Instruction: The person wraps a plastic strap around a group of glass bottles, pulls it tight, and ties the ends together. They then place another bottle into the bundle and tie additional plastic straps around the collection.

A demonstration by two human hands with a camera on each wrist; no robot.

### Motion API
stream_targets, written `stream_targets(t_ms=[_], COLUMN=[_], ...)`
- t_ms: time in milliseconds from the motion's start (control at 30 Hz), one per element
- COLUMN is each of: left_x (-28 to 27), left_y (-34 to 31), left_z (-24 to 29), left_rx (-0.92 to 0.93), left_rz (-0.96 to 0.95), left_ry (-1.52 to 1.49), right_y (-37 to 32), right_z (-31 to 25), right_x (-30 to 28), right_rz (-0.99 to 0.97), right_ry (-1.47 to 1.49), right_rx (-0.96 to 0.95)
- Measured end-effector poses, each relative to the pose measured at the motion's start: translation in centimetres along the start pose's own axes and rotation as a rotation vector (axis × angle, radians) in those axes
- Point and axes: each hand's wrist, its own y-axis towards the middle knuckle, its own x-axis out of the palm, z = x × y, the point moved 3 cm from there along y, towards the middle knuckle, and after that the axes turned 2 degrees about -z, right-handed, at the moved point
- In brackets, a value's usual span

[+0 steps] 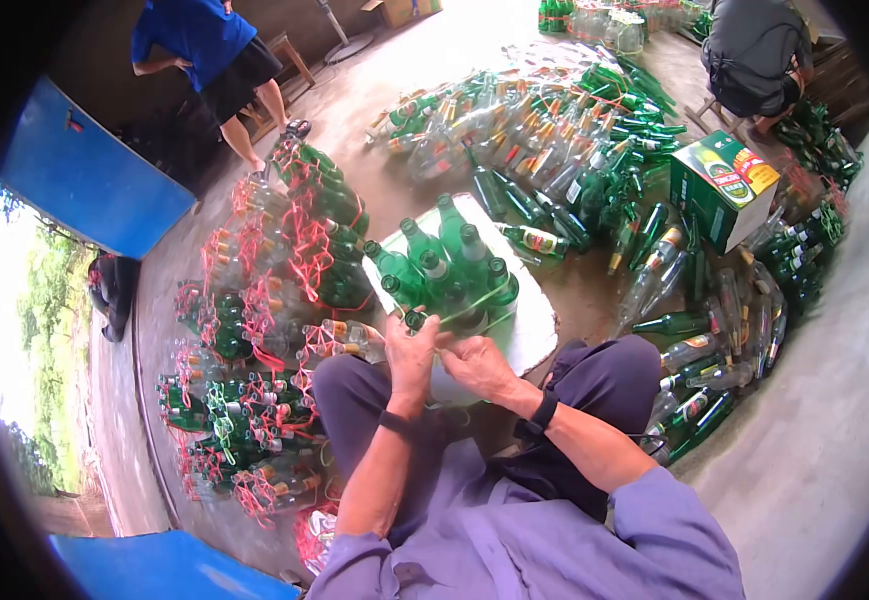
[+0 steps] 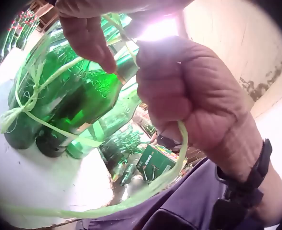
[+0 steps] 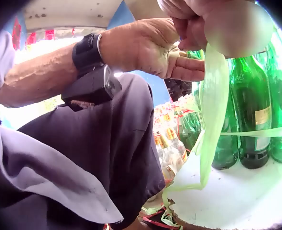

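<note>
Several green glass bottles (image 1: 445,255) stand bunched upright on a white-topped board (image 1: 530,335) before the person's knees. A pale green plastic twine (image 2: 59,72) runs around them, with a knot low on one side. My left hand (image 1: 412,360) is at the nearest bottle's mouth, fingers bent at the twine there. Just to its right, my right hand (image 1: 480,368) grips the twine in curled fingers. A long loose strip (image 3: 213,115) hangs from the right hand down to the board. Both hands' fingertips partly hide the twine between them.
Bundled bottles tied with red twine (image 1: 305,240) stand on the left. A big heap of loose bottles (image 1: 545,130) lies ahead. At right are a green carton (image 1: 725,190) and more bottles (image 1: 700,370). Two other people (image 1: 200,50) are farther back.
</note>
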Motion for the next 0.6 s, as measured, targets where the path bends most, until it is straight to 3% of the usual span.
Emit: stream_targets(t_ms=[67,200,300,433,500,600], left_x=[0.4,0.5,0.1,0.0,-0.2,-0.6], left_y=[0.1,0.6,0.8,1.4,1.5,1.1], left_z=[0.0,-1.4,-2.5,-3.0,-2.1,-0.7], left_rx=[-0.103,-0.099,-0.195,-0.050,0.179,0.116], left_rz=[-0.012,0.028,0.005,0.018,0.115,0.090], left_ry=[-0.266,-0.278,-0.269,-0.097,0.247,0.392], right_y=[-0.5,-0.7,-0.9,-0.9,-0.7,0.4], right_z=[-0.3,0.7,1.0,0.2,-0.3,-1.6], right_x=[-0.2,-0.2,-0.5,-1.5,-2.3,-4.3], right_rz=[-0.032,-0.117,-0.184,-0.324,-0.251,-0.189], right_ry=[-0.067,-0.144,-0.126,-0.153,-0.304,-0.525], right_rx=[-0.019,-0.046,0.000,0.096,0.017,-0.044])
